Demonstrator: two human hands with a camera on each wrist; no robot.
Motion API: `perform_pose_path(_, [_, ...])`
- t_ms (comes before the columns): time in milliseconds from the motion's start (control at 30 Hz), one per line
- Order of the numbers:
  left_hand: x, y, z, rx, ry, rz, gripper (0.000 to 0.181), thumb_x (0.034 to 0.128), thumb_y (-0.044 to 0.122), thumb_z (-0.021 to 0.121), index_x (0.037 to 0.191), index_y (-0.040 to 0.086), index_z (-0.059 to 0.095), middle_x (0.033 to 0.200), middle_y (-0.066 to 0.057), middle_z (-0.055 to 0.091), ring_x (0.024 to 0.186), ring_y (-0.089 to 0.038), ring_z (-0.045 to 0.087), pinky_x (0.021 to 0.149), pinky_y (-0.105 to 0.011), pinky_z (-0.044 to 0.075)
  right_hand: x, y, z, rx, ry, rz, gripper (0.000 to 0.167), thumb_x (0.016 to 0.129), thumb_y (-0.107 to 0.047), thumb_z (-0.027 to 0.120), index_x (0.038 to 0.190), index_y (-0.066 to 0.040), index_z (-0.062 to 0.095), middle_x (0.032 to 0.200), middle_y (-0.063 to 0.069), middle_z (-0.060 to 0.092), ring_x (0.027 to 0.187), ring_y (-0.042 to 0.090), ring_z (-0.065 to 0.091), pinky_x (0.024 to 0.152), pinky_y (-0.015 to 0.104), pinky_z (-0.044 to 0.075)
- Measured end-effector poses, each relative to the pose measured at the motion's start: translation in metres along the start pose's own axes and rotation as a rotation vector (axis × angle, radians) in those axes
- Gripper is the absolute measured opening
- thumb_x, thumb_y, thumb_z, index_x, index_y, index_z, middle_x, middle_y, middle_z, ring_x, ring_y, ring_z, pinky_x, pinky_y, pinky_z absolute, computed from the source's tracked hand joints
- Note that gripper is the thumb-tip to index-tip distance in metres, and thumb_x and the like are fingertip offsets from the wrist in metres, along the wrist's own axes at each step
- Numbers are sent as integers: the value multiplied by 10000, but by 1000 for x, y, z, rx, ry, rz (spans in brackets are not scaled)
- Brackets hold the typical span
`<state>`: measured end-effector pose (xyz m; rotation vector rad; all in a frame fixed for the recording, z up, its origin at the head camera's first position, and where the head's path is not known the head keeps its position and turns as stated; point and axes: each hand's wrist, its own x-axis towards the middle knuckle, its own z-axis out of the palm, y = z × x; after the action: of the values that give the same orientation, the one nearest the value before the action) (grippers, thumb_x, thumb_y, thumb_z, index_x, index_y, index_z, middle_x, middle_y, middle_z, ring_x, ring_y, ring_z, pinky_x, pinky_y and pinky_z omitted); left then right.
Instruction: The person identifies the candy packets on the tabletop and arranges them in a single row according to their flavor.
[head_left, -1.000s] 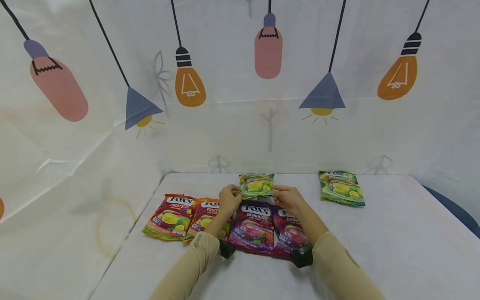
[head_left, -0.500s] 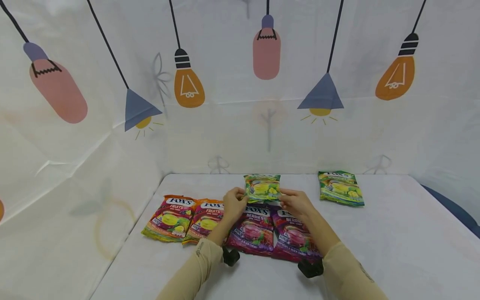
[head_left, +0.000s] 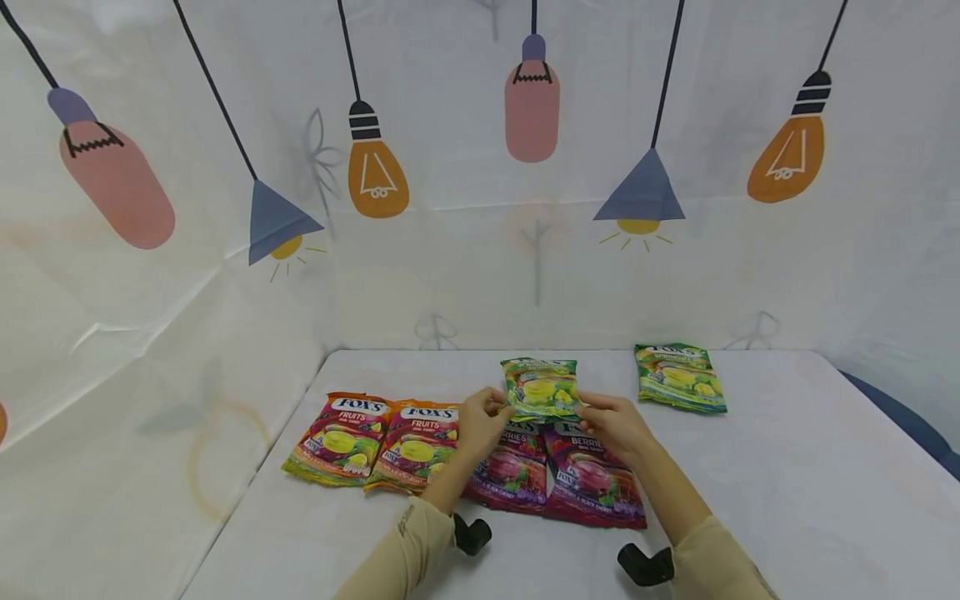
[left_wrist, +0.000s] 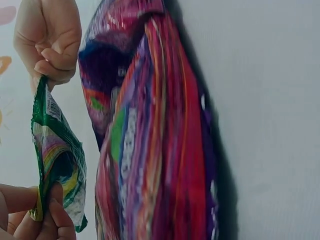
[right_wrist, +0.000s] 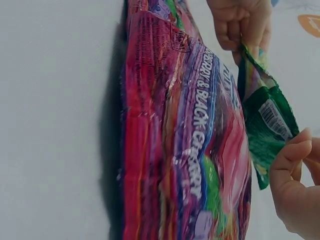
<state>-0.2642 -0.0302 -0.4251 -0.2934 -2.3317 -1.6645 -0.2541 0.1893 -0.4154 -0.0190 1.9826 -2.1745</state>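
Observation:
A green candy bag (head_left: 542,390) is held up by its two sides, just beyond the purple bags. My left hand (head_left: 482,423) pinches its left edge, and my right hand (head_left: 617,427) pinches the right edge. Both wrist views show the green bag (left_wrist: 59,155) stretched between the two hands, its barcode side (right_wrist: 272,120) turned toward the right wrist camera. Two purple berries candy bags lie beneath my forearms: the left one (head_left: 513,475) is partly covered by my left hand, the right one (head_left: 592,483) shows more fully.
Two red-orange fruits candy bags, one at far left (head_left: 341,437) and one beside it (head_left: 415,446), lie in the same row. Another green candy bag (head_left: 680,377) lies at the back right of the white table (head_left: 787,483). A printed cloth wall (head_left: 450,275) stands behind.
Both hands have brought the green bag to the right and a little nearer to me, still gripping its sides. The bags on the table have stayed put.

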Motion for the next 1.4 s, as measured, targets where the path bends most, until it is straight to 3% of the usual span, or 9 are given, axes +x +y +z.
perform_pose_path(67, [-2,2,2,-10,-2,2,60,798,3,683,845,-23,656,852,-184,687,801,-309,654,679,-389,532,-4,0,-3,0,12,1,504,937,21,464,1394,131,283,1075,158,559,671,44,516,609,163,448])
perform_pose_path(133, [-5,4,4,-10,-7,4,61,798,9,686,846,-16,659,847,-170,688,796,-294,655,671,-371,533,-9,0,-5,-9,27,8,508,934,7,480,1394,123,296,900,58,546,660,43,509,604,161,451])
perform_pose_path(367, [-11,8,12,-40,-42,49,59,801,5,685,848,-20,661,806,-158,693,751,-276,658,672,-333,529,-28,-1,-15,-56,29,-10,515,954,-56,494,1400,109,297,1151,87,507,685,33,508,608,176,450])
perform_pose_path(500, [-14,11,16,-72,-83,70,57,797,-14,682,847,-29,659,771,-162,696,711,-239,651,650,-276,513,-39,0,-21,-68,24,-15,515,959,-65,490,1398,115,290,1034,20,543,686,29,510,620,181,455])
perform_pose_path(767, [-23,19,25,-132,-146,39,61,797,-11,683,849,-33,661,769,-163,698,694,-198,649,638,-233,506,-57,1,-33,-113,36,-22,531,963,-81,491,1396,134,270,892,-20,564,712,46,517,667,210,480])
perform_pose_path(1200, [-42,33,51,-238,-202,12,63,779,-38,693,818,-59,648,810,-173,704,698,-152,640,631,-198,491,-90,2,-61,-114,55,-56,516,949,-53,516,1350,191,300,914,20,552,710,58,510,631,220,481])
perform_pose_path(1300, [-47,37,57,-255,-228,11,65,783,-29,693,826,-51,649,824,-171,706,716,-139,645,643,-184,488,-98,5,-71,-80,33,-75,363,948,-48,519,1306,15,517,934,6,563,715,58,519,633,218,483])
perform_pose_path(1400, [-50,38,65,-259,-249,20,62,783,-30,693,828,-48,654,815,-174,704,711,-126,645,643,-174,489,-106,9,-82,-42,-13,-94,306,953,-39,507,1135,-230,662,939,-28,579,725,47,530,646,209,490])
